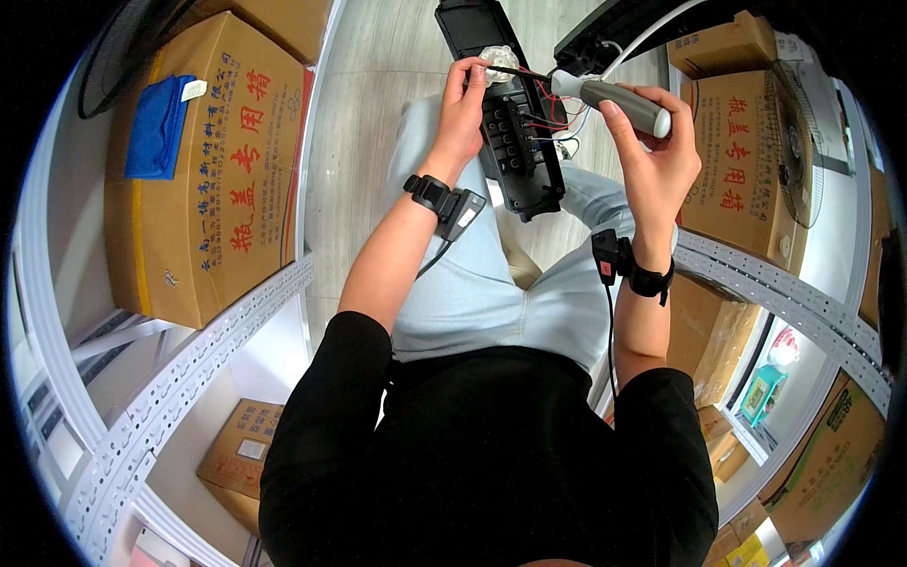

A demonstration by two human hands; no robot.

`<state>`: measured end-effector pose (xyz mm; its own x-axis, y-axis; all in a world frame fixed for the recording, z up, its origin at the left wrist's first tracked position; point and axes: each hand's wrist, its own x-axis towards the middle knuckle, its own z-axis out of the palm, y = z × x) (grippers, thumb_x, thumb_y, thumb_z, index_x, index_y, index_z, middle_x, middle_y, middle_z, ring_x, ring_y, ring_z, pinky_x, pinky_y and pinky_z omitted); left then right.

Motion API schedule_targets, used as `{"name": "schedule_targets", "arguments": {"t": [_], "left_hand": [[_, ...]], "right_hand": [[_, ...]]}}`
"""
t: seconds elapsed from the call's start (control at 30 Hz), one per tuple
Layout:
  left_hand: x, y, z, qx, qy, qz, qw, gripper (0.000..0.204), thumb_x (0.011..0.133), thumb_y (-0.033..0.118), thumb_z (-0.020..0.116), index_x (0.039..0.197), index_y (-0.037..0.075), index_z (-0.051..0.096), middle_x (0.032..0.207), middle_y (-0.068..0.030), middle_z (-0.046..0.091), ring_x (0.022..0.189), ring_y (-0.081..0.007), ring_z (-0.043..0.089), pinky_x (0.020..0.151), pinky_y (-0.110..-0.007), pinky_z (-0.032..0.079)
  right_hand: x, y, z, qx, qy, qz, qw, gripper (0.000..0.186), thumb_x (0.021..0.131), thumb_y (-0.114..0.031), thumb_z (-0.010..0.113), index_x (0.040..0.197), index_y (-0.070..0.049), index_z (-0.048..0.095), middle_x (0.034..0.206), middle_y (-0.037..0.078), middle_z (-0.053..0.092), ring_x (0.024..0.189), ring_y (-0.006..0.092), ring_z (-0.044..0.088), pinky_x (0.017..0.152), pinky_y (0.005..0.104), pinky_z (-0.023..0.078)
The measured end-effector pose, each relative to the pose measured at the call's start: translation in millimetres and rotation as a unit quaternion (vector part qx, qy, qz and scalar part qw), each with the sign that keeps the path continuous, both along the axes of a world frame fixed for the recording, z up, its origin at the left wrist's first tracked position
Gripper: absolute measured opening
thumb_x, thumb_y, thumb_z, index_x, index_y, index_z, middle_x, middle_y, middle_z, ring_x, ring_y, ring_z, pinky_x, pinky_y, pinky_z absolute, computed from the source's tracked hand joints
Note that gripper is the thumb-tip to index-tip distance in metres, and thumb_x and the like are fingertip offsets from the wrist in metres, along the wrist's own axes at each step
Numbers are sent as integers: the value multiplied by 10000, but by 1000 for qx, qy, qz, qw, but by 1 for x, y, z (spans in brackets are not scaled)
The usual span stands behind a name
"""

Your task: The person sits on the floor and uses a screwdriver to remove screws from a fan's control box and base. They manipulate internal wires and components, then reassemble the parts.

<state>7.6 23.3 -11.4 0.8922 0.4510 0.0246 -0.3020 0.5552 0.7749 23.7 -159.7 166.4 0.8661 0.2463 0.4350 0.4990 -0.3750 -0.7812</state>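
My right hand (652,156) grips the grey handle of a screwdriver (624,102), whose dark shaft points left. At the far end of that shaft, my left hand (458,123) is closed with thumb and forefinger pinched around the tip; anything small between them is hidden. Just beyond the left fingertips is a round clear plastic part (501,59). Under both hands a long black plastic housing (534,194) lies over my legs, with a row of black buttons (505,128) along it. Thin red, white and blue wires (557,118) come out of its right side.
Metal shelving (189,387) stands on the left with a large cardboard box (213,180) and a folded blue cloth (159,128). More boxes (732,161) and a wire fan guard (798,142) are on the right. A white cable (652,30) rises beyond the screwdriver.
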Motion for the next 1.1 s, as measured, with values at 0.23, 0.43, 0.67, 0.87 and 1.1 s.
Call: {"name": "schedule_targets", "arguments": {"t": [0.23, 0.43, 0.67, 0.87, 1.1], "left_hand": [[-1, -2, 3, -53, 12, 6, 999, 189, 1060, 293, 505, 1131, 127, 564, 951, 45, 490, 878, -63, 438, 806, -240, 418], [-1, -4, 10, -59, 28, 24, 998, 185, 1055, 303, 514, 1117, 135, 558, 908, 50, 454, 854, -64, 434, 785, -246, 442], [-1, -1, 6, -86, 22, 7, 996, 168, 1058, 289, 508, 1113, 137, 551, 963, 35, 496, 871, -79, 472, 769, -252, 472], [-3, -2, 15, -94, 20, 7, 995, 164, 1067, 286, 480, 1134, 144, 527, 1037, 14, 557, 955, -100, 545, 816, -281, 513], [-3, 3, 5, -99, 18, -12, 995, 191, 1078, 287, 440, 1159, 141, 532, 1115, -12, 591, 1013, -131, 579, 876, -314, 526]], "right_hand": [[-3, -1, -4, 6, 21, -7, 1000, 358, 813, -181, 835, 1071, -34, 637, 981, 86, 742, 864, 127, 700, 754, 266, 581], [-5, -1, -7, 18, 32, -4, 999, 359, 811, -166, 835, 1078, -36, 634, 1001, 88, 742, 875, 139, 702, 753, 272, 584], [-3, -2, -16, 52, 25, 38, 998, 347, 824, -110, 812, 1099, -35, 614, 1084, 109, 727, 969, 158, 696, 799, 280, 587], [-4, -7, -24, 60, 7, 119, 991, 325, 824, -28, 782, 1098, -33, 607, 1203, 131, 687, 1075, 191, 661, 905, 315, 542], [-5, -10, -21, 13, -9, 151, 988, 316, 824, -7, 765, 1097, -40, 610, 1223, 136, 678, 1103, 213, 649, 917, 315, 519]]}}
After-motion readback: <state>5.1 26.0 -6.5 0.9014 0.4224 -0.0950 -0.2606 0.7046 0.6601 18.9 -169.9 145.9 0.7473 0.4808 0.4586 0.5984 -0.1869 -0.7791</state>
